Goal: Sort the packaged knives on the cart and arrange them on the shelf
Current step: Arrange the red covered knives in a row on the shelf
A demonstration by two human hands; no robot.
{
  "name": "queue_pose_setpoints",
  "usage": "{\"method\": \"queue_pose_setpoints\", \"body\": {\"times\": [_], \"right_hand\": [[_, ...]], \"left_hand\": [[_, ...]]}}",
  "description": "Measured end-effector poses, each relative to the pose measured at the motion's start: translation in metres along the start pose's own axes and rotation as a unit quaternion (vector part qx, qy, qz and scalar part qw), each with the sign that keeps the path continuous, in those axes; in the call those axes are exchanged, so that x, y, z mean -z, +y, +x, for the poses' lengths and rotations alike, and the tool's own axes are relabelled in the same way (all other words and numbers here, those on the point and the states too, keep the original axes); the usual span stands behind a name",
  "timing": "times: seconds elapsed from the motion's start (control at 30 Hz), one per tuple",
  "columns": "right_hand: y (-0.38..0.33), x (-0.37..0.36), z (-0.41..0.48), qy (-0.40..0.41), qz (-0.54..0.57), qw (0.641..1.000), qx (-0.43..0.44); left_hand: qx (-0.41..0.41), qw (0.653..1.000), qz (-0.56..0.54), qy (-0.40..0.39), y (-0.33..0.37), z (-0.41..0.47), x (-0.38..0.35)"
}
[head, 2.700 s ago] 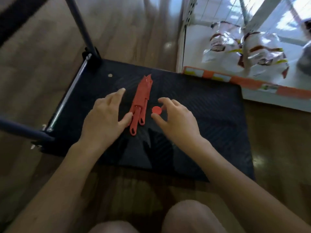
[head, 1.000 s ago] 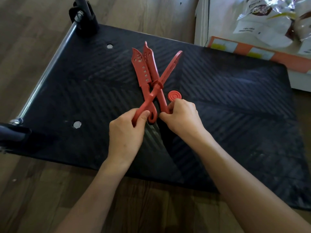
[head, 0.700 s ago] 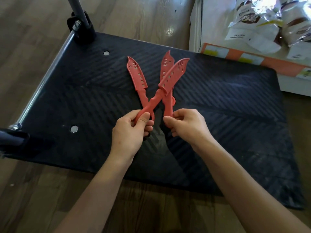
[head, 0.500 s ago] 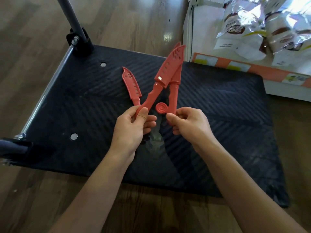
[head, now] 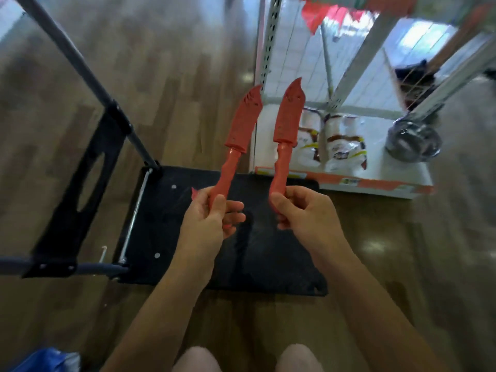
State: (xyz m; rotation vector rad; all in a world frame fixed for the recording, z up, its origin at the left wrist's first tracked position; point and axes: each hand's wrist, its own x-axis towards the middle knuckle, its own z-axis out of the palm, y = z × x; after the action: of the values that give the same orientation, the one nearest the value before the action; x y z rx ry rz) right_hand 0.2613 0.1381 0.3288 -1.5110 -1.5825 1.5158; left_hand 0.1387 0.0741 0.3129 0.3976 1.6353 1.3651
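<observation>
Two knives stand clear of the cart deck [head: 268,253], one in each hand. I read that as a side-by-side check, blades up and apart so the pair can be compared before going to the shelf.

At the left, the cart handle [head: 80,68] slants up from the deck's far-left corner. Near the far edge a red sliver [head: 193,191] pokes out beside the left hand. I take it for a third knife lying on the deck, though most of it is hidden.

The left hand [head: 212,221] wraps its fingers round the lower grip of the left knife [head: 241,127], with the thumb laid up along it. The blade tilts slightly right and away.

The right hand [head: 303,210] closes on the butt of the right knife [head: 288,122] the same way, thumb in front. Its blade rises nearly parallel to its partner, and the two do not touch. Both forearms reach forward over the deck's near edge.

Beyond the deck's far edge, toward its right corner, stands the shelf [head: 271,36]. Its bottom board holds white bags [head: 338,149] and a round dark pot [head: 413,142]. Neither knife is on it yet.
</observation>
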Motion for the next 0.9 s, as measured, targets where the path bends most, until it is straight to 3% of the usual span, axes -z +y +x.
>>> {"method": "queue_pose_setpoints", "body": {"times": [0.2,0.4,0.9], "right_hand": [[-0.131,0.082,-0.054,0.025,0.022,0.999,0.043],[-0.221,0.167,-0.092,0.034,0.073,0.995,0.059],[-0.286,0.329,-0.152,0.017,0.045,0.992,0.119]], "left_hand": [[-0.035,0.998,-0.017,-0.048,0.142,-0.075,-0.048],[-0.066,0.993,-0.015,-0.093,0.238,-0.134,-0.105],[-0.075,0.986,-0.074,-0.13,0.321,-0.237,-0.241]]}}
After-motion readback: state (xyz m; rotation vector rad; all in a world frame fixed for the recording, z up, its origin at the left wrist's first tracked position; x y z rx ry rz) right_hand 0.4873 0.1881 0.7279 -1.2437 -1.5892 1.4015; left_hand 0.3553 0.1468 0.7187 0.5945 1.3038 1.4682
